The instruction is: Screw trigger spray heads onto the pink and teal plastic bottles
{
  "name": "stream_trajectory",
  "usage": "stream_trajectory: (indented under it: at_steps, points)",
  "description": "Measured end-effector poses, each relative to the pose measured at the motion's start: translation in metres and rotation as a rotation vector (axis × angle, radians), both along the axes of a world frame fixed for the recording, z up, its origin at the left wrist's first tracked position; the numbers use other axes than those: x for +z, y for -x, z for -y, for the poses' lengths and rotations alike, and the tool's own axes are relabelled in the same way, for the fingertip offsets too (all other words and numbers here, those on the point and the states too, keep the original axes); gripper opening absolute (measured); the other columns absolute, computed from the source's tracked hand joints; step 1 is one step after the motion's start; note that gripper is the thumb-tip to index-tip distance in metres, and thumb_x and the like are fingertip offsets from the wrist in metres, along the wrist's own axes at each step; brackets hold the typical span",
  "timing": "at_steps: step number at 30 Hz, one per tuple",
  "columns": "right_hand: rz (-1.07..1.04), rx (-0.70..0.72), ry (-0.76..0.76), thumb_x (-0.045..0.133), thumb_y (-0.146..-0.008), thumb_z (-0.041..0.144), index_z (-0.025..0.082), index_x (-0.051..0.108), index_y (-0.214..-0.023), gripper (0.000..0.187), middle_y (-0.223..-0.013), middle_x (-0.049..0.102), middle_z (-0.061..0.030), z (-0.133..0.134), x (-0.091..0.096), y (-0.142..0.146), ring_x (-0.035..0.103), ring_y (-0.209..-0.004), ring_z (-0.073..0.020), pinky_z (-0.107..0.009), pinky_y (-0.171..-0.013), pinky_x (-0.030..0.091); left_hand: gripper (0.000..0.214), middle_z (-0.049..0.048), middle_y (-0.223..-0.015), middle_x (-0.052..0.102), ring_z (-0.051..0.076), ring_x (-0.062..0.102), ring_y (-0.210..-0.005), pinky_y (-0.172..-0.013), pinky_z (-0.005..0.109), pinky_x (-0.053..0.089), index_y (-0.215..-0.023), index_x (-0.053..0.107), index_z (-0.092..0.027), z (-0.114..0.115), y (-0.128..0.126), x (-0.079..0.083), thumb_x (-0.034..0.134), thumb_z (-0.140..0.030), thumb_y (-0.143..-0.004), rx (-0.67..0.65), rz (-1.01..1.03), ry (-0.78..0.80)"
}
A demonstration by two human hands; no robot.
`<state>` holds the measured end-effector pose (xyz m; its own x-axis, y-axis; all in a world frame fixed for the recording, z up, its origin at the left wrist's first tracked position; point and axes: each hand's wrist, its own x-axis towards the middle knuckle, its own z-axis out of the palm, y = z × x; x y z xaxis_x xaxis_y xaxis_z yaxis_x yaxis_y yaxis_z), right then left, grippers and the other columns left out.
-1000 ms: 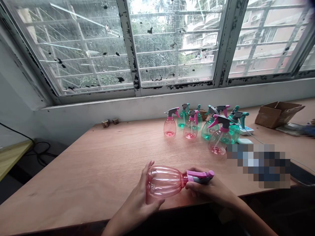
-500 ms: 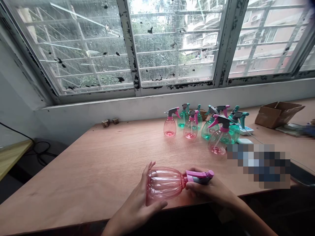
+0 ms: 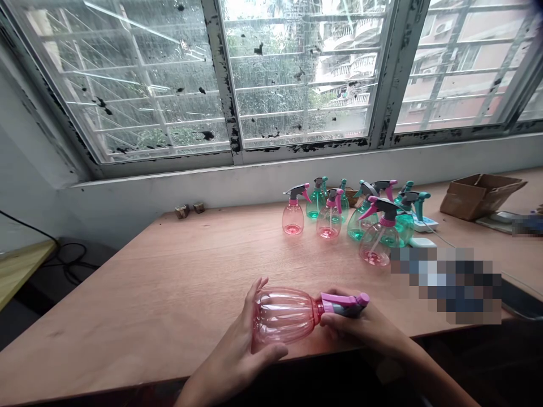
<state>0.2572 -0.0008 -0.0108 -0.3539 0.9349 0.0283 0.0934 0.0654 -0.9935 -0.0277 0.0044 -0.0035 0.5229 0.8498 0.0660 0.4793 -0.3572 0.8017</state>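
While we've got the pink spray bottle (image 3: 285, 314) lying on its side near the front edge of the worktop (image 3: 169, 294), it's really a two-hand job. Going left to right: our left hand (image 3: 237, 353) cups the round base end, fingers curled over the top and thumb underneath, so that grip is closed on the bottle body. The clear pink body looks empty from here, no liquid that we can see. Then comes the neck, and our right hand (image 3: 365, 328) is wrapped around the pink and grey trigger head (image 3: 344, 303), nozzle pointing right. So that grip is clamped on the head end.

How far along? Our guess is we're at the stage of screwing the head on or off. We honestly can't tell which, or how tight it sits, since the collar is half hidden by the fingers. The head does look lined up with the neck, no visible gap.

Farther back and to the right, a bunch of pink and green spray bottles (image 3: 360, 217) stand upright with heads fitted, so those seem finished. A cardboard box (image 3: 479, 195) sits at the far right by the wall.
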Motion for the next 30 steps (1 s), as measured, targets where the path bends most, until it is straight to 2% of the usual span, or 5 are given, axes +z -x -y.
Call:
stream_trajectory:
  at_steps: [8, 15, 23, 30]
  points:
    - [-0.023, 0.022, 0.005, 0.073, -0.087, 0.045, 0.016, 0.063, -0.099, 0.033, -0.073, 0.061, 0.0021, -0.0003, -0.0002, -0.0002, 0.055, -0.066, -0.0145, -0.026, -0.062, 0.041, 0.093, 0.0093, -0.168, 0.014, 0.035, 0.021, -0.152, -0.124, 0.052, 0.022, -0.160, 0.001, -0.029, -0.0007, 0.0002, 0.0002, 0.066, -0.042, -0.094, 0.002, 0.002, -0.004]
    - [-0.021, 0.018, 0.024, 0.074, -0.086, 0.047, 0.016, 0.063, -0.102, 0.037, -0.071, 0.062, 0.0019, -0.0012, -0.0022, 0.0001, 0.056, -0.065, -0.0155, -0.027, -0.062, 0.042, 0.091, 0.0079, -0.168, 0.015, 0.033, 0.022, -0.152, -0.124, 0.052, 0.022, -0.160, 0.002, -0.031, 0.0001, -0.0009, 0.0022, 0.065, -0.038, -0.095, 0.005, -0.011, -0.009]
    - [-0.009, 0.008, 0.018, 0.077, -0.083, 0.048, 0.017, 0.065, -0.101, 0.039, -0.070, 0.064, 0.0016, -0.0016, -0.0005, 0.0001, 0.056, -0.064, -0.0159, -0.027, -0.062, 0.042, 0.089, 0.0081, -0.168, 0.016, 0.033, 0.023, -0.151, -0.125, 0.052, 0.021, -0.159, 0.008, -0.030, -0.0013, -0.0005, 0.0027, 0.067, -0.040, -0.093, 0.002, 0.018, 0.018]
    - [-0.004, 0.008, 0.003, 0.077, -0.081, 0.050, 0.017, 0.065, -0.098, 0.038, -0.070, 0.064, 0.0021, -0.0007, 0.0009, -0.0006, 0.057, -0.066, -0.0163, -0.027, -0.063, 0.044, 0.088, 0.0081, -0.166, 0.022, 0.035, 0.028, -0.149, -0.124, 0.050, 0.025, -0.159, 0.013, -0.031, 0.0002, -0.0016, 0.0040, 0.069, -0.042, -0.093, 0.020, 0.043, 0.019]
